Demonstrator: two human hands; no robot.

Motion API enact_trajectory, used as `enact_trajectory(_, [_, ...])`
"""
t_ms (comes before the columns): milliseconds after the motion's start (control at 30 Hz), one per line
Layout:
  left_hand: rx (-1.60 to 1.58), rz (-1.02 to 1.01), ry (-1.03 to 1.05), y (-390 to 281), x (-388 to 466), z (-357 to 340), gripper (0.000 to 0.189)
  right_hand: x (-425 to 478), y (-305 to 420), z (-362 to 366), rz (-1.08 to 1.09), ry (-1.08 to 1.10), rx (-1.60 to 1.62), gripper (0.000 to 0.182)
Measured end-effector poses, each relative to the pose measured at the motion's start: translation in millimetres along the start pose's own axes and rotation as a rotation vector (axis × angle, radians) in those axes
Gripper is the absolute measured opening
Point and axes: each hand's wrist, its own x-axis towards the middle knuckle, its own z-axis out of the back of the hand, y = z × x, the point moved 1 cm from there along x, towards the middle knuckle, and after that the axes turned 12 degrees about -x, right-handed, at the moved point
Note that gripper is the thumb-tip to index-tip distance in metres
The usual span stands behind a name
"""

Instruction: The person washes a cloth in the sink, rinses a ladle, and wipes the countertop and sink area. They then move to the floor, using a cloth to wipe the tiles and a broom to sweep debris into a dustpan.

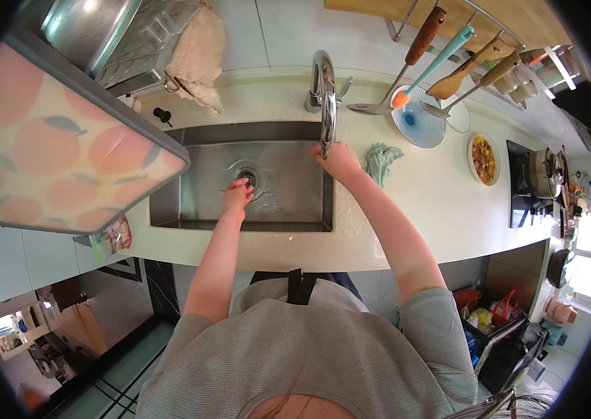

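Note:
Over the stainless-steel sink (290, 209), my left hand (236, 196) hovers beside the drain (246, 179) with its fingers loosely curled. A thin dark sliver shows at its left side; whether the hand holds it I cannot tell. My right hand (340, 161) grips the lower end of the chrome faucet spout (329, 112) at the sink's right side. Wet patches glisten on the sink floor around the drain. Just right of that hand, a crumpled pale green cloth (380, 161) lies on the countertop (421, 204).
A peach-patterned panel with a grey rim (65, 157) juts over the sink's left end. Utensils, including a ladle (402, 73), hang above a blue-striped bowl (423, 128). Farther right are a dish of food (484, 160) and a pot (542, 173) on the cooktop (519, 204).

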Motion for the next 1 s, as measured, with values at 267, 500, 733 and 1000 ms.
enact_trajectory(267, [0.039, 0.081, 0.061, 23.2, -0.7, -4.0, 0.019, 2.3, 8.7, -1.7, 0.081, 0.101, 0.014, 0.027])
enact_trajectory(500, [0.07, 0.112, 0.197, 34.9, -6.5, -43.5, 0.023, -5.5, 17.4, 2.4, 0.158, 0.329, 0.332, 0.055])
enact_trajectory(733, [0.099, 0.142, 0.219, 57.1, -16.3, -74.6, 0.024, -46.5, -80.3, -14.4, -0.325, -0.033, -0.126, 0.066])
enact_trajectory(1000, [-0.379, 0.584, 0.399, 101.9, -13.9, -97.1, 0.043, -78.9, 10.3, -116.2, 0.002, -0.001, 0.252, 0.034])
